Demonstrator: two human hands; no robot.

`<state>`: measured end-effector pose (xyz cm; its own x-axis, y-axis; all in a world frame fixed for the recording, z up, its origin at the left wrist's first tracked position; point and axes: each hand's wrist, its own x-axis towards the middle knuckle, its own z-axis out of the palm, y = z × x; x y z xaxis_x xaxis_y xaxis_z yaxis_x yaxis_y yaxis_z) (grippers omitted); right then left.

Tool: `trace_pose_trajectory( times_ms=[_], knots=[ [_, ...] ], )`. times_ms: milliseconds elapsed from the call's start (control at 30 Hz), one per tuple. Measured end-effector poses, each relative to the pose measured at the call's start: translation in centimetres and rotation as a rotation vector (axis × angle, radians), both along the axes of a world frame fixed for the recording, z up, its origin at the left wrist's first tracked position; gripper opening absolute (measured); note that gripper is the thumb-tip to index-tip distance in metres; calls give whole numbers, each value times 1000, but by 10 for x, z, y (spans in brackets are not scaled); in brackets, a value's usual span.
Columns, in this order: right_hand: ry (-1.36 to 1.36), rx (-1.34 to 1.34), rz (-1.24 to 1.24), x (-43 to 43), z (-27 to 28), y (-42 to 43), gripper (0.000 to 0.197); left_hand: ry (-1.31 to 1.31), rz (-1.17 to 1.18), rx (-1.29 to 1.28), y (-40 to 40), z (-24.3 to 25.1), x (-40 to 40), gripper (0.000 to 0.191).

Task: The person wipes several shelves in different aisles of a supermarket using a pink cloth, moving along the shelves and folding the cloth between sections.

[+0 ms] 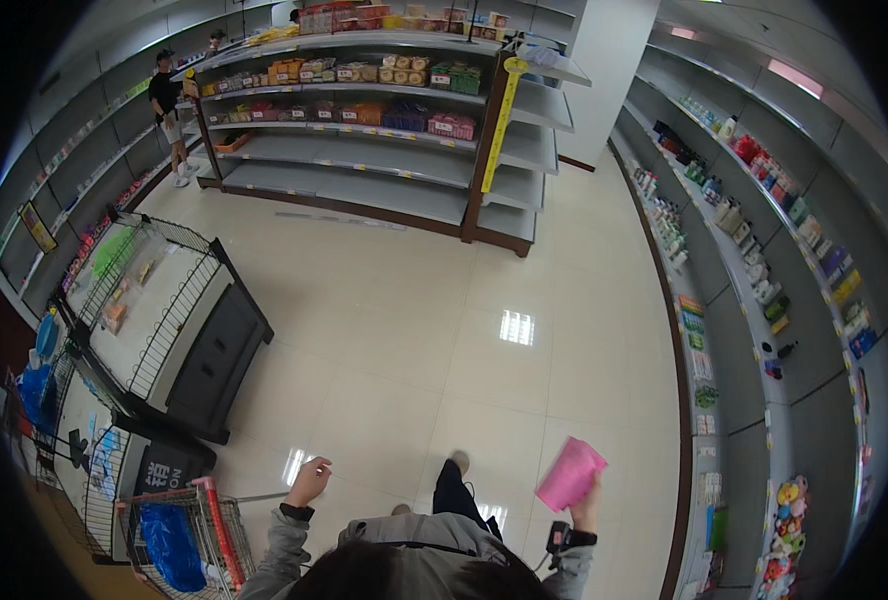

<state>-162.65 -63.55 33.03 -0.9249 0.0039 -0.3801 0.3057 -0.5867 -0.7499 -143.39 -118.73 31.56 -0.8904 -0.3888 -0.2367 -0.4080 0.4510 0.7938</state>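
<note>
A pink cloth (pixel 572 474), folded flat, is gripped at its lower right edge by my right hand (pixel 588 506), out over the tiled floor to the right of my legs. My left hand (pixel 310 481) is raised over the floor on the other side with its fingers curled, and I see nothing in it; whether the fingers fully close cannot be told. Nearest to that hand is a wire shopping cart (pixel 222 525) with a red handle, holding a blue plastic bag (pixel 172 547). My legs and shoes show between the hands.
Wire-railed display bins (pixel 188 315) stand at left. A partly stocked shelf unit (pixel 346 157) crosses ahead. Along the right runs a long wall shelf (pixel 729 247) with bottles and plush toys (pixel 787 525). A person (pixel 164 97) stands at the far left; a white column (pixel 609 82) rises behind.
</note>
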Motion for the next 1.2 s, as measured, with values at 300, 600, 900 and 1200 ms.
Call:
trace_pose_trajectory(
  times_ms=[300,600,900,1200],
  knots=[
    [2,78,13,-168,13,25,54,84,-78,40,-14,-8,-187,19],
    [46,332,208,-393,62,-9,48,200,-47,98,-27,9,-366,19],
    [140,627,202,-554,62,-99,41,86,136,150,-91,-46,-419,18],
    [74,73,-39,-692,7,-237,47,201,220,162,-206,-32,-562,17]
  ],
)
